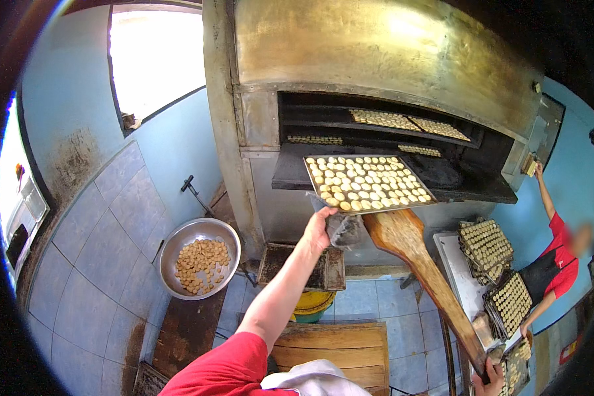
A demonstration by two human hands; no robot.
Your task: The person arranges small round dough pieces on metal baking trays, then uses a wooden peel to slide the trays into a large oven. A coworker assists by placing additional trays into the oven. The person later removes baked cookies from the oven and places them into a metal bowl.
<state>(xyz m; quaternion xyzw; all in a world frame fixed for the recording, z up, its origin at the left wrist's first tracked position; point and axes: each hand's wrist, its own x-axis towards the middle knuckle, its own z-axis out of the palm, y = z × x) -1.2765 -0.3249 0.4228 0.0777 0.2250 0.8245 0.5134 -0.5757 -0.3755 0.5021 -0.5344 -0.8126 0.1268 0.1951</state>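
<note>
My left hand (322, 228) grips the near left corner of a metal baking tray (396, 210), with a grey cloth (345, 231) between palm and metal. Rows of small round pale cookies (364, 179) cover the tray, some browned. A long wooden baker's peel (425, 260) reaches up under the tray's near side. My right hand (491, 378) holds the end of its handle at the lower right. Behind the tray gapes the deck oven (302, 153), its dark shelves bearing more trays of cookies (386, 119).
A steel bowl (166, 262) of brown cookies stands at left. To the right, a co-worker (549, 267) stands by a metal table (448, 252) with stacked cookie trays (487, 245). A slatted wooden bench (331, 341) and a yellow-lidded bucket (313, 302) are below.
</note>
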